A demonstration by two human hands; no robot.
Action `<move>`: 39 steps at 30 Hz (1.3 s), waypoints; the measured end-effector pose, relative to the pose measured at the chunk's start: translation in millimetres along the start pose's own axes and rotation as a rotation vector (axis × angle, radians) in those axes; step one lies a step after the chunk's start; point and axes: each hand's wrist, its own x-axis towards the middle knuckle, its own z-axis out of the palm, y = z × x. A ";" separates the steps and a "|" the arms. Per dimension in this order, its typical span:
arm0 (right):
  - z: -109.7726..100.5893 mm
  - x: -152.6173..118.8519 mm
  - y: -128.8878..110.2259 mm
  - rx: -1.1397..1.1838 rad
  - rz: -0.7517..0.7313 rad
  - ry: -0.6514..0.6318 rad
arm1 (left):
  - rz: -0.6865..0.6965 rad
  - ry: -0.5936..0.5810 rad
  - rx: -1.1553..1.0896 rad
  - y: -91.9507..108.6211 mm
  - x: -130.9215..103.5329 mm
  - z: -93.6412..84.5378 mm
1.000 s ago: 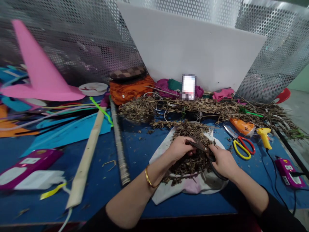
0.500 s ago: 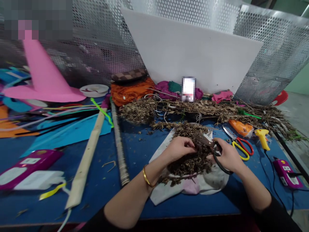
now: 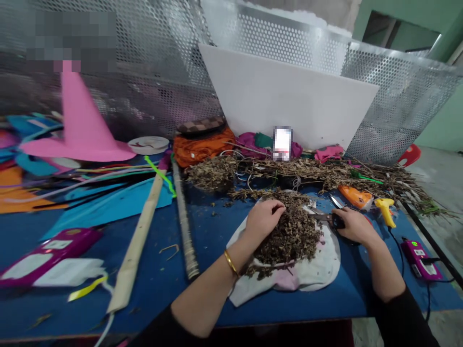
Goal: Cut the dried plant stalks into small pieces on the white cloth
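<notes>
A heap of dried brown plant bits [image 3: 294, 233] lies on a pale cloth [image 3: 327, 262] on the blue table. My left hand [image 3: 265, 217], with a gold bracelet at the wrist, is at the heap's upper left edge. Its fingers are pinched together; what they hold, if anything, is hidden. My right hand [image 3: 352, 225] is right of the heap, closed on the dark handles of a pair of scissors [image 3: 323, 217], whose blades point left over the heap's edge. Another pair of scissors [image 3: 337, 201] lies just behind my right hand, mostly covered by it.
Dry stalks [image 3: 304, 169] run along the back beside an orange packet [image 3: 355, 196], a yellow glue gun [image 3: 385, 212] and a purple power strip [image 3: 421, 259]. To the left are a wooden stick [image 3: 139, 241], a wrapped rod [image 3: 185, 226] and a pink pointed hat [image 3: 81, 120].
My right hand has moved right and slightly up with the scissors, away from the middle of the heap, and now covers the other scissors' handles. My left hand has shifted slightly up and left.
</notes>
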 end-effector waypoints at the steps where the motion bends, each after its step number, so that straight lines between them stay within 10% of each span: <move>1: 1.3 -0.7 -2.1 -0.032 0.008 0.010 | 0.028 0.010 0.017 0.1 -0.5 1.7; 9: -5.7 -7.9 -16.2 -0.172 0.171 0.173 | 0.132 -0.079 0.110 2.3 -2.7 11.7; 19: -10.8 76.5 -69.1 -0.198 -0.035 0.263 | 0.138 -0.078 0.127 2.9 -4.1 13.5; 27: -0.2 70.9 -53.5 0.036 0.025 0.389 | 0.119 -0.047 0.057 2.2 -3.1 13.0; 39: -3.5 48.4 -34.3 0.563 -0.150 0.255 | -0.252 0.040 -1.188 8.7 5.4 5.4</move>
